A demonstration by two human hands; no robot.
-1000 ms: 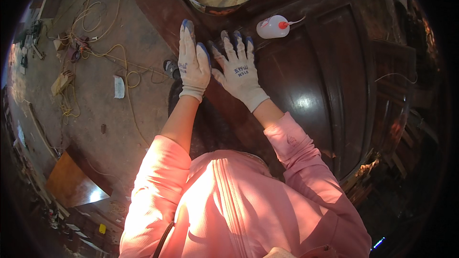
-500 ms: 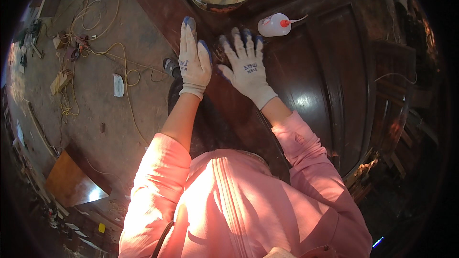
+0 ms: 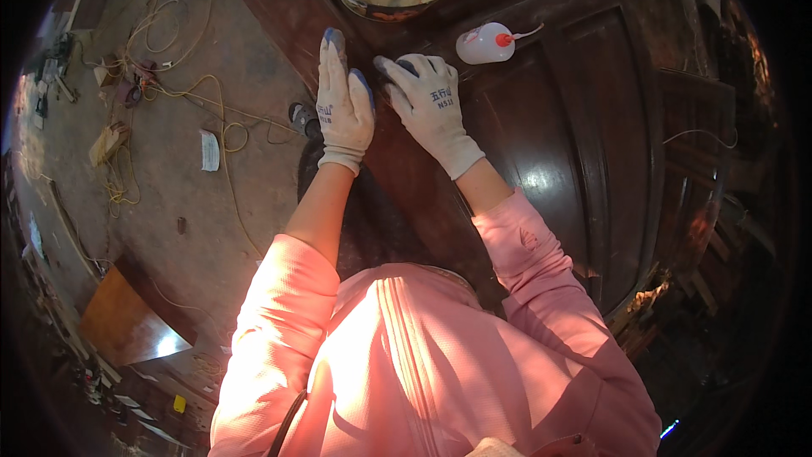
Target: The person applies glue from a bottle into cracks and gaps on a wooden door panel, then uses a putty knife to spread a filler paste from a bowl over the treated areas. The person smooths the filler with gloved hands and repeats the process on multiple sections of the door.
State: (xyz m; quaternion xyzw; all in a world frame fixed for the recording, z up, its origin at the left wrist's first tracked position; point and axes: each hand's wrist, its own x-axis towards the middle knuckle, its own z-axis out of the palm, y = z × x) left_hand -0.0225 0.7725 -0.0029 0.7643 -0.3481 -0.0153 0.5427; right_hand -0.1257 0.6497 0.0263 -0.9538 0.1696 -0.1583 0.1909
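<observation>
My left hand [image 3: 345, 110], in a white knit glove with blue-coated fingertips, rests edge-on along the side of a dark brown panelled wooden door [image 3: 541, 110]. Its fingers are stretched out and nothing shows in them. Just right of it, my right hand [image 3: 430, 110], gloved alike, is curled over the door's surface, fingers bent toward the left hand. Whatever may lie under those bent fingers is hidden. A white squeeze bottle [image 3: 484, 44] with a red cap and thin spout lies beyond the right hand. Farther up stands a round tub [image 3: 391, 12] of tan powder or paste.
Yellow cords [image 3: 222, 110] trail over the concrete floor at left, near a paper sheet [image 3: 210, 151] and a wood block [image 3: 108, 144]. A glossy brown board [image 3: 127, 317] lies lower left. More panels [image 3: 694, 144] and scrap wood line the right. A shoe [image 3: 303, 118] shows beside the door.
My right hand has gone from spread fingers to bent ones, turning slightly toward the left. My left hand, the bottle and the tub have stayed put.
</observation>
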